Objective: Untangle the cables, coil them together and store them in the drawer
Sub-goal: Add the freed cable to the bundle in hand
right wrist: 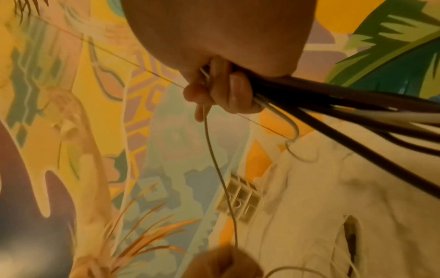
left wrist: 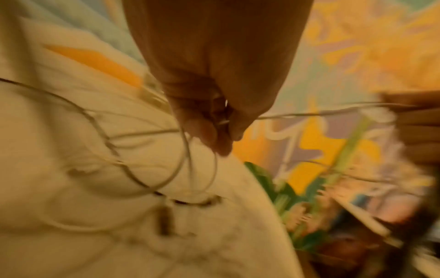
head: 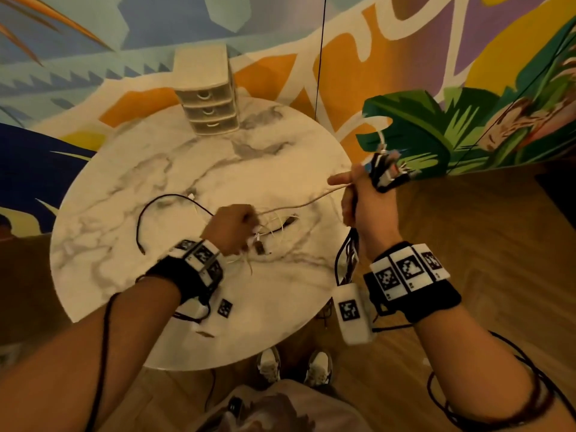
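Over the round marble table (head: pixel 131 169), my left hand (head: pixel 249 235) grips a tangle of thin white cables (head: pixel 274 227); the blurred left wrist view shows its fingers (left wrist: pixel 214 135) pinching a white strand. Raised at the table's right edge, my right hand (head: pixel 352 194) holds a bundle of black and white cables (right wrist: pixel 333 101) that hangs below the fist (head: pixel 350 247). One white cable (head: pixel 305 202) stretches taut between the hands, also seen as a white cable (right wrist: pixel 219 169) in the right wrist view. A black cable (head: pixel 146 213) loops loose on the table. The small three-drawer unit (head: pixel 208 101) stands at the far edge, drawers pushed in.
A printed marker tag (head: pixel 225 308) lies on the table near its front edge. A white tagged box (head: pixel 352 310) hangs by my right wrist. A thin black cord (head: pixel 321 57) hangs down in front of the painted wall. Wooden floor lies to the right.
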